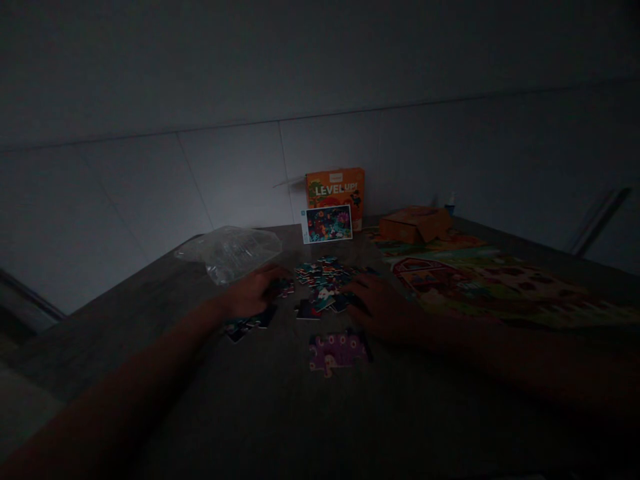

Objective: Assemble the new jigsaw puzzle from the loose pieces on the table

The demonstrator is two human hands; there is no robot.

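Dim light. Pile (325, 295) mid-table, between both sets of fingers. Right hand (380, 308): fingers loosely spread at the pile's side. Left hand (250, 293): bent, beside stray pieces (245, 327). Can't tell if either grips. Box (325, 183) near table's (265, 407) far edge.

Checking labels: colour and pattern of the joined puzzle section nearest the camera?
The joined section is mostly purple with pale rings, seen in the head view.

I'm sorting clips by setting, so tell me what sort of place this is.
Probably a dim indoor room, perhaps in a home: a grey table stands by a pale wall, bearing loose puzzle pieces and an orange LEVEL UP! box.
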